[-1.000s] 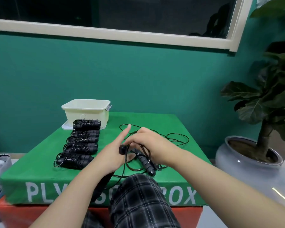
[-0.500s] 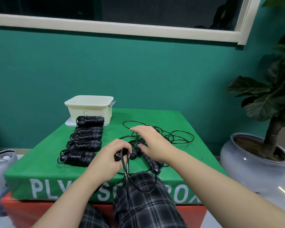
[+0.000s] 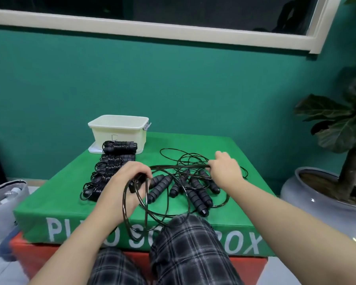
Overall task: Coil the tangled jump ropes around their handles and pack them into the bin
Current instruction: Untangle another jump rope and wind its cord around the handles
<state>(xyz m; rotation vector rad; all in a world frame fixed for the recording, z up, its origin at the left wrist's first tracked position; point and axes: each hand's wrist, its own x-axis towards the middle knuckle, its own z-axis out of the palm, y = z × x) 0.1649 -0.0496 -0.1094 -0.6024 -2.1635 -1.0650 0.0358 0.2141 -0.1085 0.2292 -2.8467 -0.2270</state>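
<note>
While both hands' fingers grip it, the thin black cord (image 3: 179, 166) stretches taut.

the room was evenly, dimly lit; the window (image 3: 173, 15) was dark, edges curved, details slightly soft.

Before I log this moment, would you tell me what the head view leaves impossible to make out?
- Inside of the bin: its wall and the low angle hide it.
- Nearest coiled ropes: partly behind the left hand.
- What the left hand grips: fingers cover it.
- Lettering on the green box: knee and arm block the middle.
</note>
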